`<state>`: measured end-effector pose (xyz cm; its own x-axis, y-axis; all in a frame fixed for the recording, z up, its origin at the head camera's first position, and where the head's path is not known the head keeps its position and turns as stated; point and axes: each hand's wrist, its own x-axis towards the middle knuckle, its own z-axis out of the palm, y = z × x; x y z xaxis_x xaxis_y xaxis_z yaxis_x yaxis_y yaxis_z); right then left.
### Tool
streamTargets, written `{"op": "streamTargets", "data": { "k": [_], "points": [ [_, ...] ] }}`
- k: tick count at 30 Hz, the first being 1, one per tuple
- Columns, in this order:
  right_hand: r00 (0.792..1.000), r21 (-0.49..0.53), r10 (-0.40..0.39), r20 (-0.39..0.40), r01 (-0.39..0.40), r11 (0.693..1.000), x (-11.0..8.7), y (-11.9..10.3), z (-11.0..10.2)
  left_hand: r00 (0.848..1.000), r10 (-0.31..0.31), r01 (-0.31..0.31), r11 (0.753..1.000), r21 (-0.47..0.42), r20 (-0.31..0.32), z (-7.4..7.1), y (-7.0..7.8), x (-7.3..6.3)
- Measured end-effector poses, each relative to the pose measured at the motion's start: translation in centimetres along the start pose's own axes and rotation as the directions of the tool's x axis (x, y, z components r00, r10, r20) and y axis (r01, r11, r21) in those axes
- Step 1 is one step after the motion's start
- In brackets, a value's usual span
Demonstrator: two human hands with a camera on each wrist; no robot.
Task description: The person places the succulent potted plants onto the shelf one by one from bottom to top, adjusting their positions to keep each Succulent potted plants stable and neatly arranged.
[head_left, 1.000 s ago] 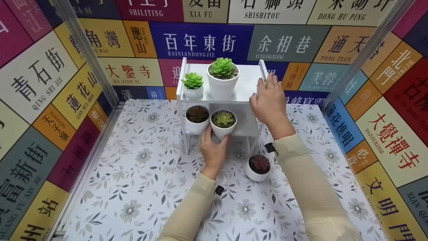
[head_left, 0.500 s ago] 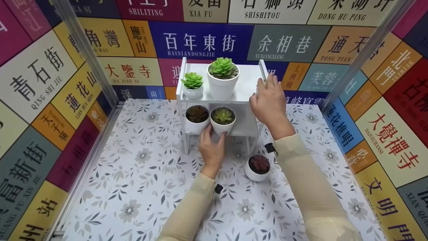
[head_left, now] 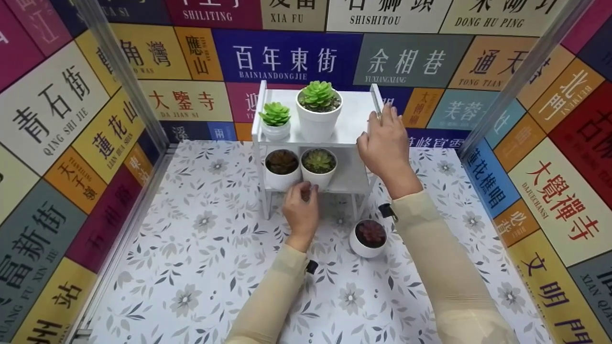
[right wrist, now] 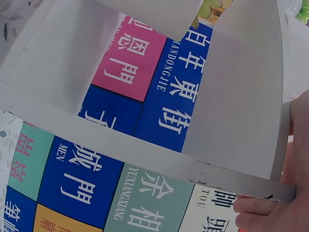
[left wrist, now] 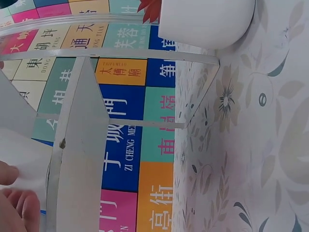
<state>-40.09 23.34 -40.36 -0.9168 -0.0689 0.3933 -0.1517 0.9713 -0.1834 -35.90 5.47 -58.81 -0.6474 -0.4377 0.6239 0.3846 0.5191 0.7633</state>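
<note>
A small white two-tier shelf [head_left: 356, 119] stands on the floral surface. My right hand [head_left: 386, 148] grips its right side at the top; in the right wrist view, the fingers [right wrist: 256, 205] wrap the upright's corner. On the lower tier sits a white pot with a pale green succulent [head_left: 319, 165], right of a white pot with a brownish succulent [head_left: 282, 167]. Just in front of the green one, my left hand [head_left: 301, 212] has its fingers loosely bent, fingertips near the pot's base. In the left wrist view, the fingers [left wrist: 21, 203] show beside the white pot wall.
The upper tier carries a small potted bright green succulent [head_left: 275, 119] and a larger one [head_left: 319, 112]. In front of the shelf's right leg, a round white pot with a dark red succulent [head_left: 368, 241] stands on the floral surface [head_left: 191, 267]. Sign-printed walls [head_left: 287, 57] surround it.
The green succulent's pot has moved slightly back and stands upright on the lower tier. My left hand has let go and drawn back a little, while my right hand has stayed put.
</note>
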Motion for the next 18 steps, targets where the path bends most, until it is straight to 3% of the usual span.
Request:
{"op": "streamTargets", "data": {
  "k": [9, 18],
  "points": [
    [1.0, -0.001, 0.004, 0.008, -0.004, 1.0, 0.0, 0.0, -0.1, 1.0, 0.022, -0.022, 1.0, 0.017, 0.016, -0.2, -0.2, 0.0],
    [1.0, 0.009, 0.005, 0.002, -0.005, 1.0, 0.0, -0.1, -0.1, 0.996, 0.083, -0.081, 0.992, -0.094, 0.022, -0.9, -0.6, -1.5]
  ]
}}
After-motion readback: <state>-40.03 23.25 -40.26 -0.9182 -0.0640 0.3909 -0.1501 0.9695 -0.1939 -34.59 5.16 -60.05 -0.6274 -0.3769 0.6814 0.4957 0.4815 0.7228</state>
